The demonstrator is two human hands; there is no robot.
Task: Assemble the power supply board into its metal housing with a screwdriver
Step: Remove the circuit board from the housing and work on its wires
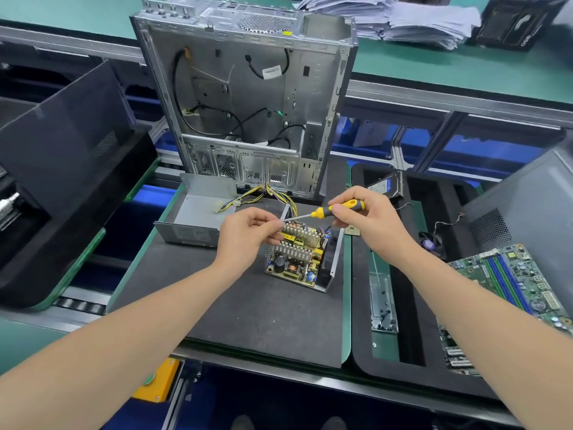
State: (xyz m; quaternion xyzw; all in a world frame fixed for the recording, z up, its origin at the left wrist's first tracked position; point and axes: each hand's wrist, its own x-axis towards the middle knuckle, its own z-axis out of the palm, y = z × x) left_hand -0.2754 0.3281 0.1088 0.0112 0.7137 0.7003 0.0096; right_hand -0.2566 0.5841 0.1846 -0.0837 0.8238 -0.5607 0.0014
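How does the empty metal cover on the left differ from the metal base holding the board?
The empty grey sheet-metal cover holds no board; the grey metal housing base carries the yellow power supply board. The cover lies at the left of the dark mat; the base sits mid-mat. Both are bare grey metal and rest on the mat.

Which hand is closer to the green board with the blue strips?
Right. The right hand, holding the screwdriver, sits left of the green board; the left hand is farther left, pinching the screwdriver's tip.
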